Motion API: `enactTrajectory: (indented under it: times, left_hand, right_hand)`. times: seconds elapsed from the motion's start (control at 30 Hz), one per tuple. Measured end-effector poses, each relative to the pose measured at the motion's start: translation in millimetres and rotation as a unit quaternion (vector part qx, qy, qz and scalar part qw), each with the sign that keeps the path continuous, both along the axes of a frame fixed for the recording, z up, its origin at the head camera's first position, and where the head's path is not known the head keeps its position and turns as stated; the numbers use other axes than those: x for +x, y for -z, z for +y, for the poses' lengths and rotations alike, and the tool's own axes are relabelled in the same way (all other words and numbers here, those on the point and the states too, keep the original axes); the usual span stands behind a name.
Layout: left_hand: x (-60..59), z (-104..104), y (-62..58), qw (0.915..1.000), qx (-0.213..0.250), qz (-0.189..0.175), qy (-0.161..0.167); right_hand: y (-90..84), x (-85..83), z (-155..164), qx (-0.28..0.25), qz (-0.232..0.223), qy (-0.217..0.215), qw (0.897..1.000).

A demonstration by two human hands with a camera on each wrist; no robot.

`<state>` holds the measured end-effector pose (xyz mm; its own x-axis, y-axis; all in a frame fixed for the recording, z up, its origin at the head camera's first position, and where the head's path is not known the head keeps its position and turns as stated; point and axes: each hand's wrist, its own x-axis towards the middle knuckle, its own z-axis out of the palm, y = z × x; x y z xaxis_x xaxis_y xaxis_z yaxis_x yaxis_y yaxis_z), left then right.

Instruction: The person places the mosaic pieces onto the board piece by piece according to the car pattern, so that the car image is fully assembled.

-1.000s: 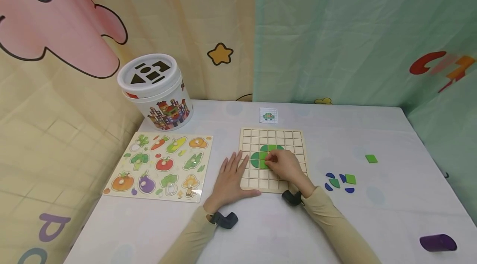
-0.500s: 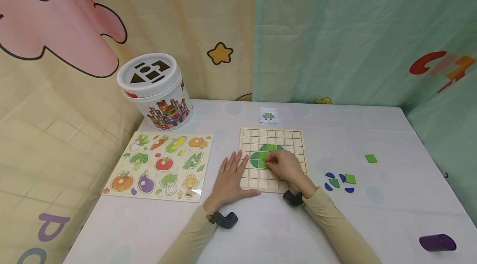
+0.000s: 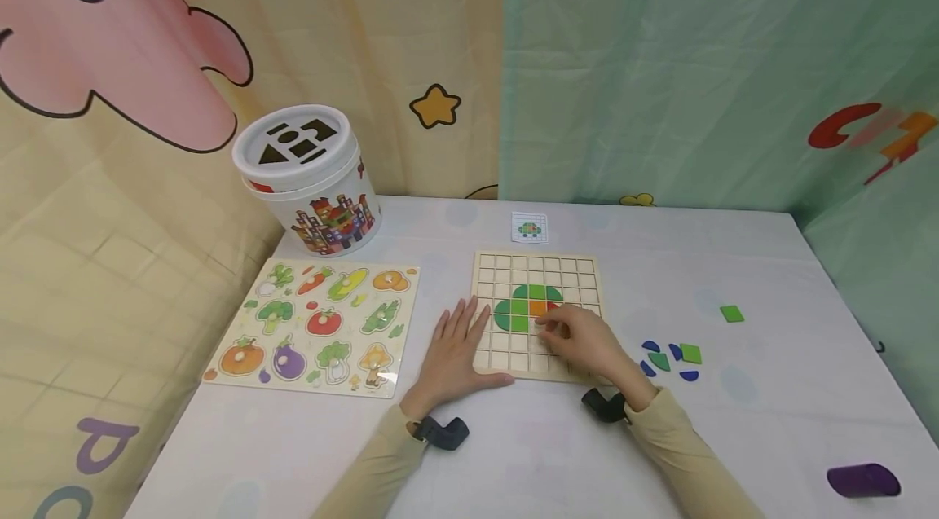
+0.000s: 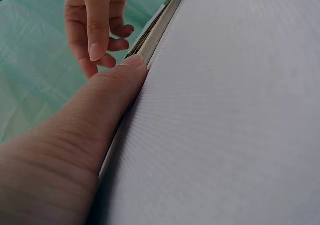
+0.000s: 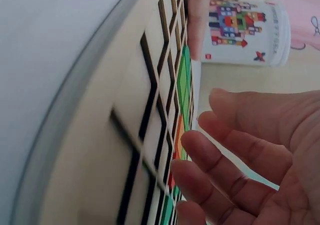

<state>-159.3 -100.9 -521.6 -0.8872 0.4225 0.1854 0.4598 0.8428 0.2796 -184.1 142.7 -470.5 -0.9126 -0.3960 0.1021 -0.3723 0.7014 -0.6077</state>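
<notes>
My left hand (image 3: 456, 356), fingers spread, steadies the board (image 3: 501, 360); right hand (image 3: 584, 337), fingers apart, I'd press the orange tile (image 3: 538, 308) flush.

Far left on worktop (image 3: 763, 258): white bucket (image 3: 315, 213), lid (image 3: 293, 146) on w/ dark shape cutouts, colourful bldgs printed on side. Just nearer: veg puzzle board (image 3: 301, 327), flat, w/ tomato, carrot, eggplant, broccoli, mushroom etc. Near right: purple block (image 3: 863, 480), rounded, lying down. Far side: fabric backdrop (image 3: 645, 71), tan on left w/ pink cartoon fig. (image 3: 147, 46) & orange star (image 3: 435, 107), pale green on right w/ red/orange print (image 3: 844, 126).
</notes>
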Motion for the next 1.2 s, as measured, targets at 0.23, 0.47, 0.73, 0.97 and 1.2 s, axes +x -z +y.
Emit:
enactTrajectory:
  times: [0.23, 0.47, 0.73, 0.97, 1.2]
  left_hand:
    - [0.2, 0.2, -1.4, 1.0, 0.002, -0.005, 0.001]
    - [0.2, 0.1, -1.7, 1.0, 0.007, -0.001, 0.002]
    - [-0.1, -0.1, 0.5, 0.9999, 0.008, 0.006, 0.004]
    - [0.0, 0.2, -0.3, 1.0, 0.005, -0.001, 0.003]
    - [1.4, 1.0, -2.1, 0.9999, 0.001, -0.015, 0.0]
  right_hand:
    - [-7.7, 8.5, 46.0, -0.02, 0.021, 0.067, 0.997]
    - [5.3, 12.2, 106.2, -0.006, 0.084, 0.145, 0.986]
    - [2.9, 28.9, 155.6, 0.038, 0.014, 0.216, 0.976]
    - [-7.5, 40.4, 173.8, 0.072, -0.076, 0.226, 0.968]
    - [-5.7, 42.6, 179.5, 0.081, -0.112, 0.231, 0.963]
